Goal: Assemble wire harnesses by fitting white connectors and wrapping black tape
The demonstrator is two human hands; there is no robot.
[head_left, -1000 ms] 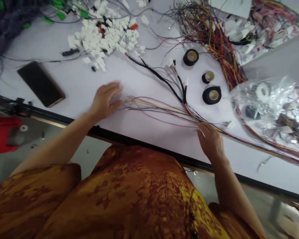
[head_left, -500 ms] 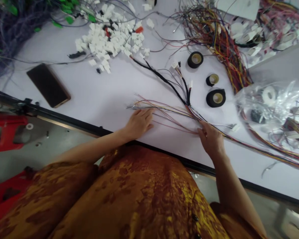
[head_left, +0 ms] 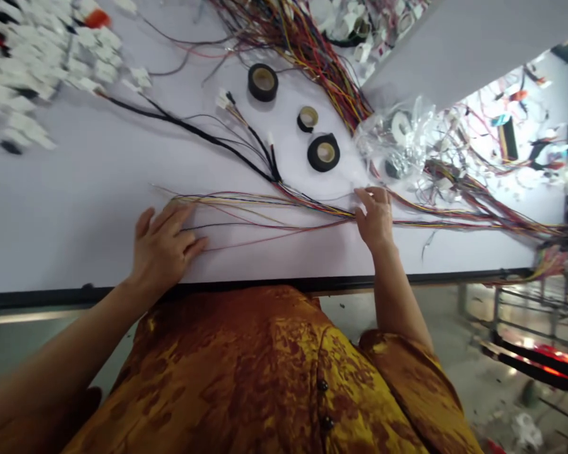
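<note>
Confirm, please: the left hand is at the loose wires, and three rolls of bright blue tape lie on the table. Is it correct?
Not fully: the tape is black, not blue. The head view shows three rolls of black tape on the table, with the left hand at the loose wires.

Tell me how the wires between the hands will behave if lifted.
Likely floppy: the wires bow in loose curves. Probably light, given how thin they look. They might tangle, since some cross each other.
</note>
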